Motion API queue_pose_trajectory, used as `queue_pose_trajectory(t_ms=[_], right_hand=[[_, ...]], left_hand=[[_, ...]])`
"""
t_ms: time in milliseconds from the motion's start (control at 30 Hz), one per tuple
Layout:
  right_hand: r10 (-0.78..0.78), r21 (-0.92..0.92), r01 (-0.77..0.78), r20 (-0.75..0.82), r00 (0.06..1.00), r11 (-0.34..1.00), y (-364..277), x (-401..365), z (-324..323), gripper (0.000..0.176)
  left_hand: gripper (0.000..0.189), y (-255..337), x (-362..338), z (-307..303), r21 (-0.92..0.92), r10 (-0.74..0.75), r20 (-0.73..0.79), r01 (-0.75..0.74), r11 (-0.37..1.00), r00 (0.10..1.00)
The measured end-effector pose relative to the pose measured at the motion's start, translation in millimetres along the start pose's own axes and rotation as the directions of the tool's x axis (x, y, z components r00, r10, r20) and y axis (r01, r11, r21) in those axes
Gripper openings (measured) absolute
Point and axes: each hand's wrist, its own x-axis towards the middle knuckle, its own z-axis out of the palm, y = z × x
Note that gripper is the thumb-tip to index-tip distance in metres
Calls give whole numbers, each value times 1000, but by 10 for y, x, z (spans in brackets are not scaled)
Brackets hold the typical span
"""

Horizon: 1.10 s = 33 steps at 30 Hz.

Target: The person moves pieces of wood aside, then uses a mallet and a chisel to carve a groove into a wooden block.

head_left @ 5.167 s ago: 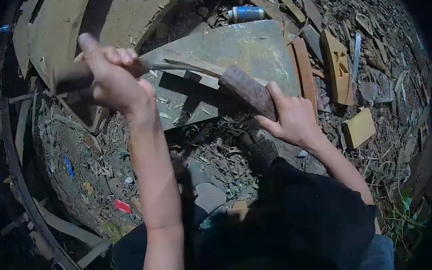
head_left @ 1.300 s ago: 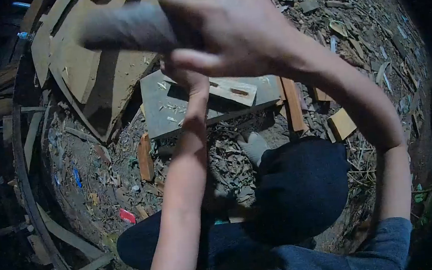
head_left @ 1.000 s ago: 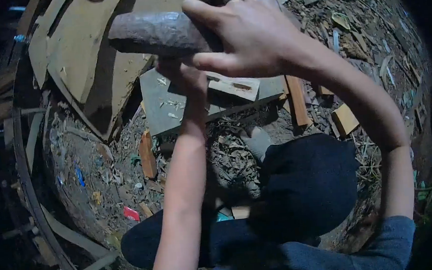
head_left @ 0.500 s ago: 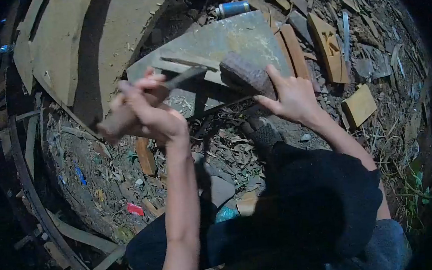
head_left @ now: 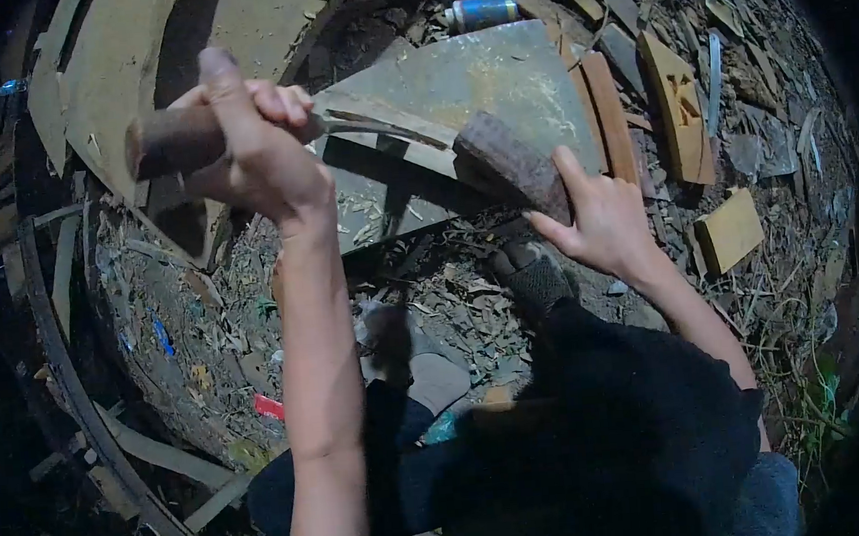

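My left hand (head_left: 257, 146) is closed round the brown wooden handle (head_left: 177, 141) of a tool. Its thin metal part (head_left: 370, 126) reaches right, over a pale wood strip (head_left: 400, 129). My right hand (head_left: 600, 211), thumb and forefinger apart, touches the right end of a rough dark block (head_left: 514, 165); the other fingers are partly hidden. The block and the strip lie on a grey flat board (head_left: 495, 69) strewn with light shavings. Whether the tool's tip touches the block I cannot tell.
A blue can (head_left: 483, 12) lies behind the board. Reddish wood (head_left: 610, 116), a carved yellowish piece (head_left: 677, 106) and a small yellow block (head_left: 731, 231) are to the right. Large planks (head_left: 103, 82) stand at the upper left. My knees are below.
My left hand and the tool's handle have moved up and left. The right hand, block and board appear slightly farther right and lower in the view.
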Motion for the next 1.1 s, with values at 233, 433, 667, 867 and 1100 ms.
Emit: queue_pose_trajectory(t_ms=[233, 433, 667, 867, 1100], right_hand=[[-14, -5, 14, -21, 1000, 1000, 30, -11, 15, 65], [23, 13, -24, 45, 999, 1000, -9, 9, -43, 65], [6, 450, 63, -151, 989, 891, 166, 360, -233, 74], [-321, 216, 691, -765, 559, 690, -838, 613, -1462, 58], [-637, -332, 547, -321, 701, 769, -1247, 424, -1850, 45]], left_hand=[[28, -132, -51, 115, -93, 62, 5, -61, 994, 998], [25, -284, -69, 250, 279, 194, 48, -200, 939, 980], [22, -363, -98, 225, 290, 205, -25, -189, 938, 978], [21, -406, -140, 107, 395, 150, 34, -151, 906, 988], [30, -575, -249, -31, 425, 272, 130, -301, 854, 954]])
